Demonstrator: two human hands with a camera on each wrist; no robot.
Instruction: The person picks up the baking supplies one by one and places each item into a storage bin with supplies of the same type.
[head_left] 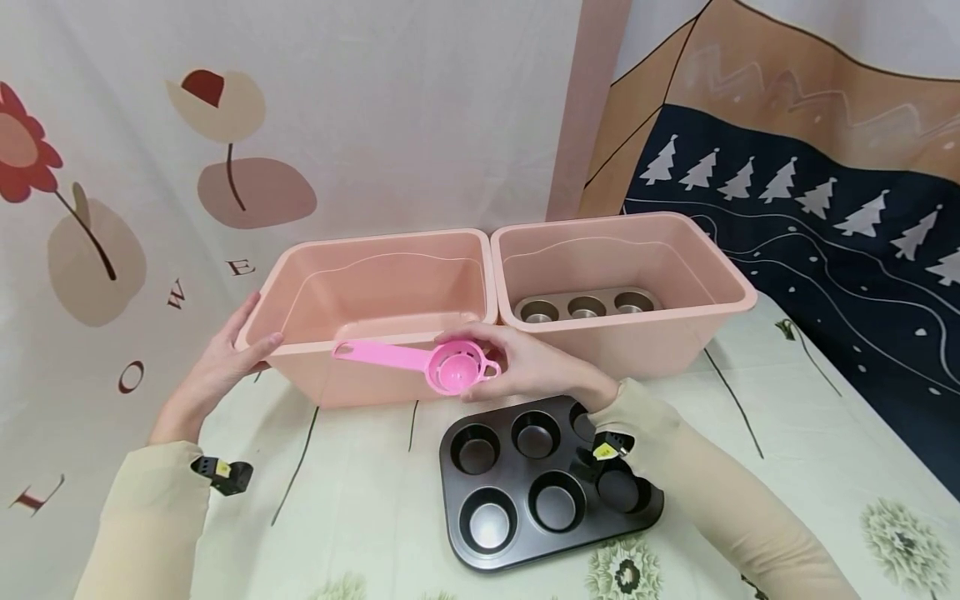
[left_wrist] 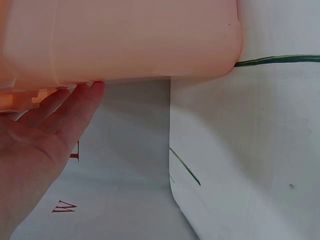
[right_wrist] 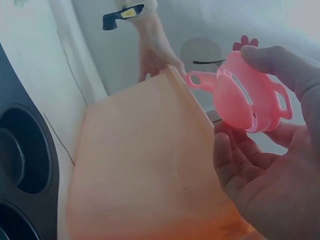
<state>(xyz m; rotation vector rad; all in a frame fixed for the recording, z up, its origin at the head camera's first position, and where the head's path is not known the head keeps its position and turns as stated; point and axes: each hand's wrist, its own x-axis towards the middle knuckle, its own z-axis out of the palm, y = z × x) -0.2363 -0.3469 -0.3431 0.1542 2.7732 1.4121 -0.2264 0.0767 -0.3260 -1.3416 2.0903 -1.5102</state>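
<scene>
My right hand [head_left: 528, 362] pinches a pink egg separator [head_left: 457, 367] between thumb and fingers, in front of the left pink bin's near wall. Its long handle points left, and in the right wrist view the separator [right_wrist: 240, 95] shows slots round its cup. At the near left corner of the left pink bin [head_left: 375, 375], my left hand [head_left: 217, 367] touches the rim, thumb by the front edge. Seen from the left wrist, the fingers [left_wrist: 75, 110] lie fairly straight against the bin's outside. No contents show inside this bin.
A second pink bin [head_left: 615, 346] stands against the left one and contains a bronze-coloured muffin pan [head_left: 587, 307]. On the cloth-covered table, a dark muffin pan [head_left: 517, 492] lies below my right forearm, which covers part of it. Printed curtains hang behind.
</scene>
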